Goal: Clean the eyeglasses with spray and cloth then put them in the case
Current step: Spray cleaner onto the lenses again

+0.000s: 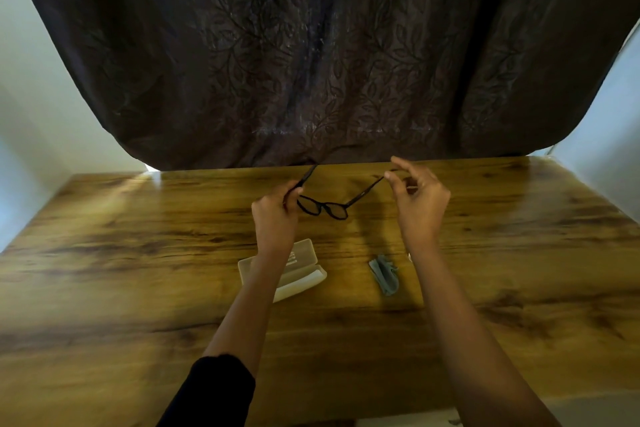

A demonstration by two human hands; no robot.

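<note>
Dark-framed eyeglasses (323,209) hang in the air above the wooden table (138,270), temples unfolded and pointing away from me. My left hand (275,215) grips the left temple near the hinge. My right hand (417,199) pinches the right temple near its tip between thumb and fingers. A translucent white glasses case (301,274) lies open on the table under my left forearm, partly hidden by it. A crumpled grey-blue cloth (384,274) lies to the right of the case, beside my right forearm. No spray bottle is in view.
A dark patterned curtain (311,62) hangs right behind the table's far edge. Pale walls (31,97) close in on both sides. The table's near edge (398,418) runs just below my forearms.
</note>
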